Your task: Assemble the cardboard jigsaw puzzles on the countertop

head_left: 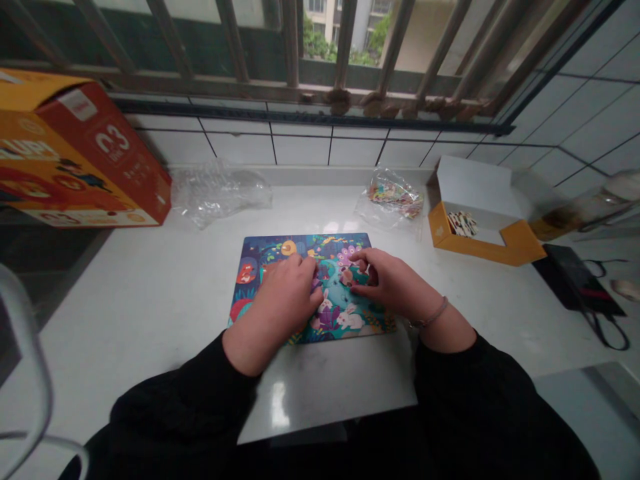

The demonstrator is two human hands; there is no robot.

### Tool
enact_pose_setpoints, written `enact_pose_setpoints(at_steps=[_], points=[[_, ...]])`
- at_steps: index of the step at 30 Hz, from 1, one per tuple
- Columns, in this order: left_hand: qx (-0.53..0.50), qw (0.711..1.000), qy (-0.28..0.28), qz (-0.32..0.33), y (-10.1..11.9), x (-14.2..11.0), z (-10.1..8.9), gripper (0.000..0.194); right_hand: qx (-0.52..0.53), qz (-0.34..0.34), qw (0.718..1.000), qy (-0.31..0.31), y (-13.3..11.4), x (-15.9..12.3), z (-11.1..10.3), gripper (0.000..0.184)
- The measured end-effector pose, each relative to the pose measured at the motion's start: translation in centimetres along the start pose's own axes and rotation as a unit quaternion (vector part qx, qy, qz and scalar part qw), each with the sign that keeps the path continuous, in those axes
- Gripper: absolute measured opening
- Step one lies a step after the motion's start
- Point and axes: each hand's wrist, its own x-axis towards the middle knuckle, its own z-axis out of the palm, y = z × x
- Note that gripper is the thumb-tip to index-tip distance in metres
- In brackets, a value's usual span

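A colourful jigsaw puzzle [350, 321] with cartoon animals, white rabbits among them, lies flat on the white counter. My left hand [286, 292] rests over its left-centre part, palm down, fingers bent and thumb apart; it covers some of the picture, and its fingertips are partly hidden. On the right half, my right hand [383, 277] bends its thumb and index finger around a puzzle piece [347, 276] with a small brown animal on it. That piece is at the puzzle's surface; whether it sits fully level is too small to tell.
Behind the puzzle lie crumpled clear plastic [225, 193] and a clear bag of puzzle pieces [395, 197]. An open yellow box [485, 247] holds more pieces. At left stands a large orange-red box [100, 160]; at right, a black strapped item [575, 280]. A barred window [345, 53] is behind.
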Motion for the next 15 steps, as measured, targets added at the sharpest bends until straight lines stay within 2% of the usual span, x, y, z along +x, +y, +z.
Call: enact_pose_setpoints(at_steps=[2,6,11,15], points=[[0.004,1.000,-0.001,0.002,-0.05,0.01,0.06,0.027,0.002,0.007,1.000,0.002,0.20,0.06,-0.12,0.045],[0.004,1.000,-0.004,0.003,-0.11,0.04,0.08,0.026,0.030,0.045,0.999,0.000,0.45,0.05,-0.45,0.024],[-0.002,1.000,-0.003,0.000,-0.09,0.05,-0.07,0.025,0.126,0.128,0.984,-0.005,0.41,-0.12,-0.89,0.025],[-0.006,1.000,-0.008,-0.004,0.09,0.03,-0.27,0.025,0.244,0.174,0.954,-0.011,0.29,0.03,-0.68,0.027]])
